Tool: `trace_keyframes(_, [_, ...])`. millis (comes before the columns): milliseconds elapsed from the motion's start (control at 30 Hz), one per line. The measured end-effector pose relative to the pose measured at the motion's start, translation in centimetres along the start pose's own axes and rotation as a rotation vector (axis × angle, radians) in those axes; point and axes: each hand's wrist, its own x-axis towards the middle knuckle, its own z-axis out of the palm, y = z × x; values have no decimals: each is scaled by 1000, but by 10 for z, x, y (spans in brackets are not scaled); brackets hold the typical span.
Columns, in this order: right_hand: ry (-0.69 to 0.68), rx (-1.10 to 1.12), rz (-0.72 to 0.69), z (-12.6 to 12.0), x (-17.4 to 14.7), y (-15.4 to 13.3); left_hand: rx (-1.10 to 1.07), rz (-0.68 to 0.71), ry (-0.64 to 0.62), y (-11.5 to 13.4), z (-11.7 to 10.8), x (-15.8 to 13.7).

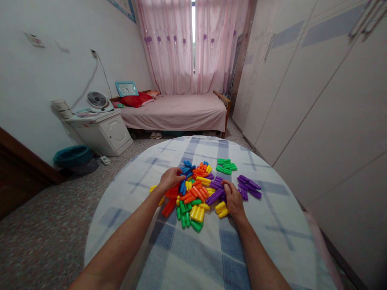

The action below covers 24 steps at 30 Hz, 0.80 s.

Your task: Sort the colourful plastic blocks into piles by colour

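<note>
A mixed heap of plastic building blocks, made of joined rounded tubes, lies on the round table. My left hand (171, 177) reaches in from the left, fingers bent and closed at the blue blocks (188, 166). On the heap's right side, my right hand (234, 198) has thumb and fingers closed on a purple block (216, 194), partly hidden by the hand. Orange blocks (196, 192) fill the middle. Green blocks (185, 215) and a yellow block (197, 214) lie at the near side.
Separate groups of green blocks (226, 166) and purple blocks (249, 186) lie to the right of the heap. A checked cloth (193, 257) covers the table. Beyond stand a bed (181, 108), a white cabinet (113, 133) with a fan (98, 100), and a tall wardrobe (317, 100).
</note>
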Motion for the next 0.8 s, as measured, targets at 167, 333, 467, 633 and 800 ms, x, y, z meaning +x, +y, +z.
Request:
trace_keyframes(167, [-2, 10, 6, 0, 1, 1, 3, 14, -24, 1, 3, 1])
trace_keyframes(333, [-4, 6, -6, 0, 1, 1, -47, 8, -4, -3, 5, 0])
trace_keyframes(467, [6, 4, -23, 0, 0, 1, -149, 33, -6, -10, 7, -3])
trace_keyframes(633, [15, -1, -31, 0, -1, 1, -539, 40, 52, -4, -6, -11])
trace_keyframes(800, [15, -4, -22, 0, -1, -1, -793, 126, 35, 37, -16, -31])
